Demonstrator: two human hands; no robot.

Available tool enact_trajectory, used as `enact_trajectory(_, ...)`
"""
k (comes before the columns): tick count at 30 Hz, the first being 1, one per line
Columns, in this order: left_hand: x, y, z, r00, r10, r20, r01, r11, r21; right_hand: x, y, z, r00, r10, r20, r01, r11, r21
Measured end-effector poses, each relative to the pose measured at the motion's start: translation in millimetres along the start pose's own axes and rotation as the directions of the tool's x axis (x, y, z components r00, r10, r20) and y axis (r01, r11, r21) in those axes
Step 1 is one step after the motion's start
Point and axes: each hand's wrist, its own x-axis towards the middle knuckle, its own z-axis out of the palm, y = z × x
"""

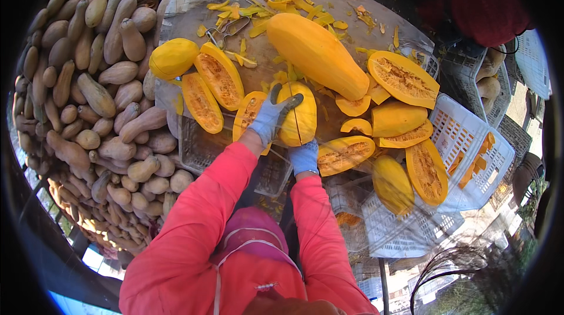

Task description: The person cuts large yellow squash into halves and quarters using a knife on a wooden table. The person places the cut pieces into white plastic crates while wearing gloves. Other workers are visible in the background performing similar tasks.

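A peeled orange squash (307, 116) lies lengthwise before me at the table's near edge. My left hand (269, 114), in a pale blue glove with dark fingertips, grips its left side and far end. A thin dark line runs along its top; whether it is a knife blade seen edge-on or a cut is unclear. At the near end of that line is my gloved right hand (304, 157), its fingers mostly hidden by the squash. One squash half (250, 114) lies partly behind my left hand, another half (346, 155) right of my right hand. A large whole peeled squash (317, 55) lies beyond.
Peels (282, 4) and a metal-framed peeler (227, 32) lie on the wooden table (189, 19). More halves (403, 78) are at right, beside a white crate (473, 156) with orange pieces. Unpeeled squashes (119, 72) are heaped at left. A person in dark red (480, 2) is at upper right.
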Motion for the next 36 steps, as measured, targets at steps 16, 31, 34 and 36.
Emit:
enact_trajectory(16,35.3,114.9,-58.9,0.949,0.314,-0.038,-0.2,0.688,0.697,62.2,-104.6,-60.3,0.983,0.051,0.178,-0.034,0.994,-0.101)
enact_trajectory(31,78.7,96.1,-66.8,0.977,0.199,-0.075,-0.106,0.76,0.641,94.7,-36.6,13.8,0.994,0.004,0.11,-0.066,0.816,0.574)
enact_trajectory(34,93.0,71.9,-84.2,0.995,0.085,-0.049,-0.07,0.966,0.247,95.9,-10.5,42.8,0.999,-0.031,0.029,0.006,0.773,0.635)
enact_trajectory(36,76.3,56.6,-91.7,0.999,-0.029,0.036,0.033,0.99,-0.137,93.9,-24.5,32.8,0.996,-0.09,0.015,0.073,0.89,0.45)
